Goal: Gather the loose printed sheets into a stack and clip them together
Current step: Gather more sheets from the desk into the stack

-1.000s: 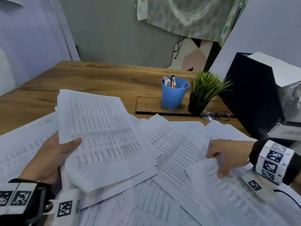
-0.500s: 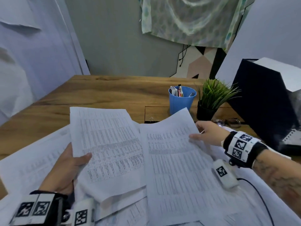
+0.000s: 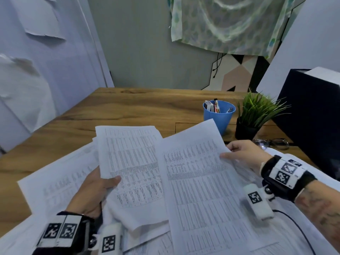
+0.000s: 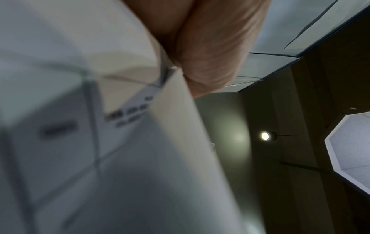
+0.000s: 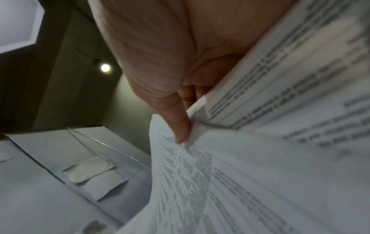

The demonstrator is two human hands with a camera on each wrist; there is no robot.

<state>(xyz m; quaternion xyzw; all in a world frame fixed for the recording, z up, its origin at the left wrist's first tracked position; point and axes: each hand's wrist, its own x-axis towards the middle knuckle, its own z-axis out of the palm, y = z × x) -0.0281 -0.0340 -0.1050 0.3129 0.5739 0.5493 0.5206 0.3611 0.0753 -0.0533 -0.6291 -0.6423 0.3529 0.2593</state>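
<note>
Sheets of thin printed paper drooped under their own weight: a sheaf (image 3: 128, 162) pinched in the left hand (image 3: 93, 192), one sheet (image 3: 200, 184) gripped at its side edge by the right hand (image 3: 242, 153). Edge grips seemed best. More sheets (image 3: 55, 184) littered the desk (image 3: 128, 111); its far half offered squaring room, beside the blue cup (image 3: 219, 118)

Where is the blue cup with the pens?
In the head view, the blue cup stands on the desk at the far right, just left of the plant, behind the sheet the right hand holds.
</note>
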